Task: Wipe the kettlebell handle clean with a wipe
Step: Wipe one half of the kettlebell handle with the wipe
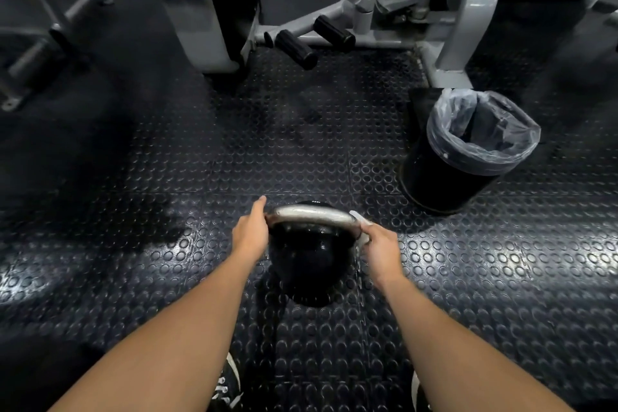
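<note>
Between both hands, right hand [379, 246] presses wipe [359, 222] against handle [312, 213].

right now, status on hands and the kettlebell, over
Left hand steadies handle end. Right hand pinches wipe at other end. Kettlebell upright on floor. Nothing in the way.

My right hand [379, 246] hides most of the wipe [359, 224]; my shoes [230, 385] are cut off at the near edge.
</note>
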